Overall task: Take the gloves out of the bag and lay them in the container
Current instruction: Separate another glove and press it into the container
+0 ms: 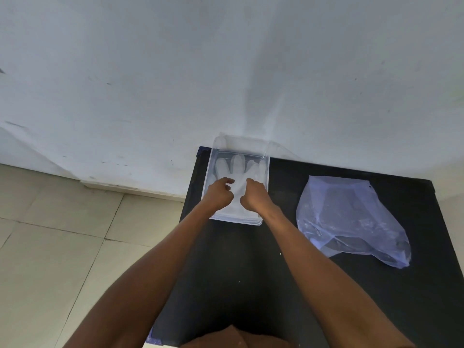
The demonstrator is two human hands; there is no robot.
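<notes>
Left hand (219, 194) and right hand (254, 197), fingers curled, seem to pinch the white gloves (236, 172) lying flat in the clear container (266, 172). Thin latex may cling when released, dragging out toward the bag (351, 217) beside.

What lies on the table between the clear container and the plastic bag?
Nothing: in the head view only bare black table separates the clear container from the plastic bag. The right forearm crosses nearer the camera.
</notes>
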